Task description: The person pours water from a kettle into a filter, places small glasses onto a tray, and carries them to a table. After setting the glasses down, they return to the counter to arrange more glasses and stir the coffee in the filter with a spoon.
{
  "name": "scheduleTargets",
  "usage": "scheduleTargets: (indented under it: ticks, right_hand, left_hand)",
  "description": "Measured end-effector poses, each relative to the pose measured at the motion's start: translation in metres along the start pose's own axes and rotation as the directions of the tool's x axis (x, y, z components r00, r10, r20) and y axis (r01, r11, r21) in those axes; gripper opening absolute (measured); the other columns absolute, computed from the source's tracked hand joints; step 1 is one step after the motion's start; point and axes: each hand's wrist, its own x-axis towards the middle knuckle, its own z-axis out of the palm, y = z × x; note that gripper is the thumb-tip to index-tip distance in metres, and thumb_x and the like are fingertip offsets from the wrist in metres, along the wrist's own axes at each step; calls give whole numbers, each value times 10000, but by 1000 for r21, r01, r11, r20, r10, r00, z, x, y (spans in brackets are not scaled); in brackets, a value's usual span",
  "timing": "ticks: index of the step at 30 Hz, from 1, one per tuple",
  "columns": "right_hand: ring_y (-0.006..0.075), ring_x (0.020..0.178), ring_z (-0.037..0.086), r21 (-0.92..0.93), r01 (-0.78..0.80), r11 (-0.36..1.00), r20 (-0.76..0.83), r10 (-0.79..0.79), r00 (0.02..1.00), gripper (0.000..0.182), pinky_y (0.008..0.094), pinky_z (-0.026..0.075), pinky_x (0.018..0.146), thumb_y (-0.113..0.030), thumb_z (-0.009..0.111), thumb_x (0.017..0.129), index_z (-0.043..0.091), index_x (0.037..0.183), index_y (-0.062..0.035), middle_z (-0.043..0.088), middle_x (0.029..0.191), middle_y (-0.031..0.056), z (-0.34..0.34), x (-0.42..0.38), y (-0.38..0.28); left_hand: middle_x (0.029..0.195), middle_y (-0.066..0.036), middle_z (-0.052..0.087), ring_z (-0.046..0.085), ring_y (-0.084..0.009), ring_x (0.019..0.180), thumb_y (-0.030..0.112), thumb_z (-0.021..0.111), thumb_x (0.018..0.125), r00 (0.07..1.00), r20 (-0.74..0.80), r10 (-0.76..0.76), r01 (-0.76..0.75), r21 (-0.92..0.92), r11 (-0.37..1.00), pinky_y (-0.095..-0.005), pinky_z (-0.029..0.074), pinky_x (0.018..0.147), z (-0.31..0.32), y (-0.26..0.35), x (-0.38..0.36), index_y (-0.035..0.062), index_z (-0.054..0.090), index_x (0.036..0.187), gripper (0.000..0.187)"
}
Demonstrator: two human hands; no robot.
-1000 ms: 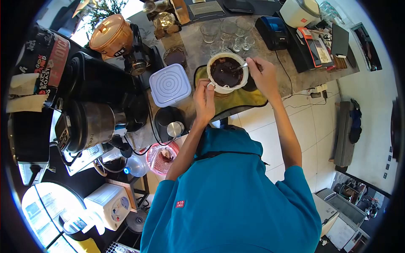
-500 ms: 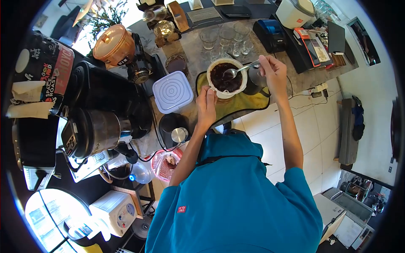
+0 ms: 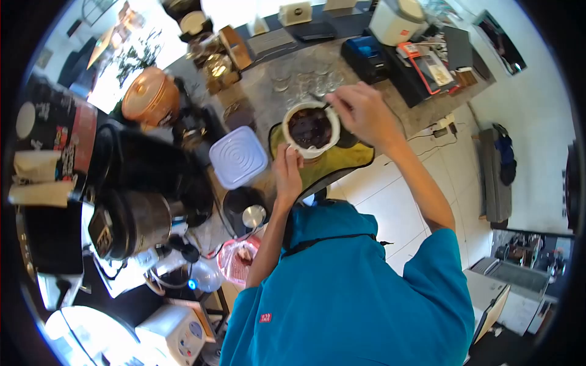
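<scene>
A white coffee dripper holds dark, wet coffee grounds that look glossy. It stands on the front part of the counter over a yellow-green cloth with a dark border. My left hand pinches the dripper's near-left side. Above its far-right rim is my right hand, closed around a spoon, which shows only as a short dark, blurred piece near the rim. A square lidded container sits just left of my left hand.
Several clear glasses stand behind the dripper. A black grinder and other machines crowd the left. On the right are a blue-black printer and a card terminal. A pink-lined bin sits below the counter.
My right hand has swung toward the dripper's far rim, and the spoon's bowl has come up out of the grounds. My left hand stays at the dripper. The whole view has shifted slightly.
</scene>
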Motion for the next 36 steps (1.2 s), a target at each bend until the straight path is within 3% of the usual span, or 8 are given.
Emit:
scheduleTargets:
  ticks: [5, 11, 15, 27, 29, 31, 33, 36]
  right_hand:
    - [370, 731, 587, 62, -154, 986, 129, 145, 981, 194, 451, 462, 674, -201, 637, 880, 644, 797, -26, 618, 729, 166, 14, -17, 19]
    - [377, 603, 576, 245, -188, 951, 12, 191, 981, 270, 432, 430, 551, -215, 618, 901, 609, 744, 4, 579, 658, 198, 43, -36, 40]
    - [404, 618, 577, 349, -427, 834, 172, 392, 904, 253, 433, 440, 579, -192, 590, 887, 603, 763, 28, 578, 642, 221, 41, -37, 45]
    - [231, 552, 574, 529, -416, 740, 160, 394, 905, 285, 373, 418, 546, -215, 604, 895, 615, 759, 35, 575, 619, 186, 36, -28, 65]
    - [144, 537, 399, 593, -334, 733, 112, 336, 935, 295, 334, 390, 527, -225, 623, 907, 590, 770, 34, 499, 574, 121, 29, -22, 64]
    - [211, 510, 473, 590, -297, 751, 91, 304, 948, 286, 349, 406, 525, -213, 629, 898, 585, 765, 36, 549, 605, 165, 21, -17, 61]
    - [368, 609, 594, 564, -167, 809, 38, 176, 984, 274, 429, 460, 592, -210, 600, 895, 592, 745, 20, 587, 642, 204, 18, -14, 59]
    - [403, 675, 599, 480, -66, 875, 78, 32, 996, 267, 456, 467, 643, -205, 594, 893, 583, 724, 2, 593, 662, 213, 18, -11, 61]
  left_hand:
    - [760, -6, 477, 432, -95, 657, 308, 354, 1048, 997, -43, -70, 65, -104, 992, -254, 362, 590, 5, -9, 0, 20, 512, 974, 336]
    - [777, -12, 458, 415, -104, 667, 307, 334, 1052, 999, -52, -16, 14, -37, 999, -258, 353, 608, 12, 0, 2, 30, 482, 968, 325]
    - [772, -7, 430, 408, -106, 675, 287, 328, 1054, 998, -65, -18, 16, -18, 1000, -259, 354, 616, 6, -8, 2, 34, 463, 986, 294]
    - [743, -9, 400, 403, -108, 639, 283, 347, 1048, 979, -202, -18, 13, -27, 1000, -262, 373, 600, 13, -15, 1, 65, 426, 884, 285]
    - [741, -8, 405, 400, -103, 635, 288, 365, 1044, 981, -194, -2, -5, -32, 999, -260, 371, 598, 15, -14, 3, 72, 443, 911, 266]
    - [748, -20, 462, 445, -112, 643, 292, 354, 1034, 943, -332, -2, 3, 2, 1000, -260, 376, 587, 27, -5, 3, 60, 470, 896, 293]
    - [747, -14, 481, 448, -104, 632, 300, 373, 1025, 967, -254, 38, -20, 73, 997, -244, 364, 579, 15, -15, 0, 69, 483, 924, 275]
    - [768, -15, 482, 446, -104, 630, 319, 381, 1024, 939, -342, 19, -18, 6, 1000, -235, 360, 565, 22, -18, 2, 66, 481, 937, 285]
